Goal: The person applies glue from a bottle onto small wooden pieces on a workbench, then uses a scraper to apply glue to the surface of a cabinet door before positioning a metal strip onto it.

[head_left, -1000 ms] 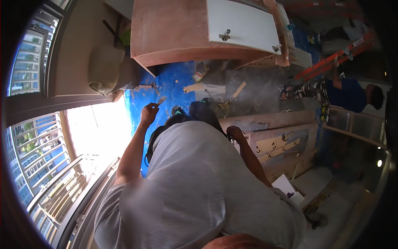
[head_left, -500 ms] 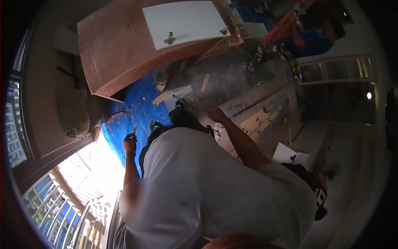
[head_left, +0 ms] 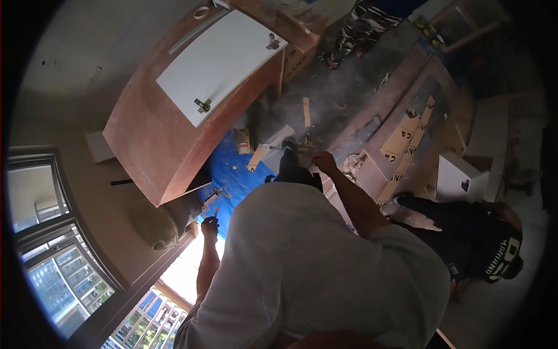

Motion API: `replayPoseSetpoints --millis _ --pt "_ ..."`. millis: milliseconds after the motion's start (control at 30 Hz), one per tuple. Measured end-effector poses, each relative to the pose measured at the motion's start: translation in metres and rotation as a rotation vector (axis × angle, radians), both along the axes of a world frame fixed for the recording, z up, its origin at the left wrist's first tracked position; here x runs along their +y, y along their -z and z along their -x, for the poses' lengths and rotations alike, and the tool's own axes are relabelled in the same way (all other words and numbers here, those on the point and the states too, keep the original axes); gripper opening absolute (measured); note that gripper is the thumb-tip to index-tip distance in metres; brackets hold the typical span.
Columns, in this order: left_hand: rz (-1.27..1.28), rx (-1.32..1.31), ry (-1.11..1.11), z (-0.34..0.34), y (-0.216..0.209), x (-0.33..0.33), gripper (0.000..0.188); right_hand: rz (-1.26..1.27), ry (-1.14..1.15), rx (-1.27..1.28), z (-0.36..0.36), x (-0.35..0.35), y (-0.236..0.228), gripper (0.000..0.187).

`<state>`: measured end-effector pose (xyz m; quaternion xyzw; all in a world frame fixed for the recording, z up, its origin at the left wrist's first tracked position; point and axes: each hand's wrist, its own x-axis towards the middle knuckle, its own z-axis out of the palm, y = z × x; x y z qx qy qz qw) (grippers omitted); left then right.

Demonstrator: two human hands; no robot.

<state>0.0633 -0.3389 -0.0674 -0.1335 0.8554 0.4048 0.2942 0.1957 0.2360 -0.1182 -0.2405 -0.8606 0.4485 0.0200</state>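
My left hand (head_left: pixel 210 225) is low on the left, closed round a thin pale tool (head_left: pixel 216 212) that sticks up from the fingers; its exact kind is too small to make out. My right hand (head_left: pixel 324 161) is ahead of my body with its fingers curled in, and I cannot see whether anything is inside. Beyond it, on the floor, lie long boards (head_left: pixel 363 136) and printed tan strips (head_left: pixel 401 139). A reddish-brown wooden cabinet body (head_left: pixel 136 139) stands ahead on the left. On it rests a white door panel (head_left: pixel 218 64) with two metal hinges.
A blue sheet (head_left: pixel 226 177) covers floor by the cabinet, with scraps about. A person in dark clothes (head_left: pixel 465 232) bends at the right, near a white box (head_left: pixel 462 177). Another in patterned trousers (head_left: pixel 363 29) stands at the far side. A barred window (head_left: pixel 70 279) is on the left.
My view has turned and moved forward, so the cabinet appears closer and tilted. The person at the right shows more fully. The thin tool is still in my left hand.
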Motion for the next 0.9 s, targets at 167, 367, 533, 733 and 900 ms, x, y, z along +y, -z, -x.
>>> replayPoseSetpoints --millis 167,367,533,733,900 --pt "0.07 0.25 0.369 0.088 -0.05 0.096 0.023 0.062 0.078 -0.049 0.049 0.052 0.003 0.022" --pt "0.006 0.404 0.407 0.126 -0.13 0.205 0.024 0.285 0.081 -0.163 0.082 0.118 0.043 0.02" --pt "0.094 0.379 0.295 0.115 -0.144 0.189 0.023 0.277 -0.023 -0.323 0.105 0.147 0.045 0.024" --pt "0.059 0.34 0.011 0.116 -0.163 0.148 0.021 0.26 0.007 -0.17 0.129 0.15 0.051 0.023" --pt "0.149 0.551 -0.141 0.143 -0.158 0.092 0.02 0.464 0.122 0.013 0.2 0.126 0.01 0.022"
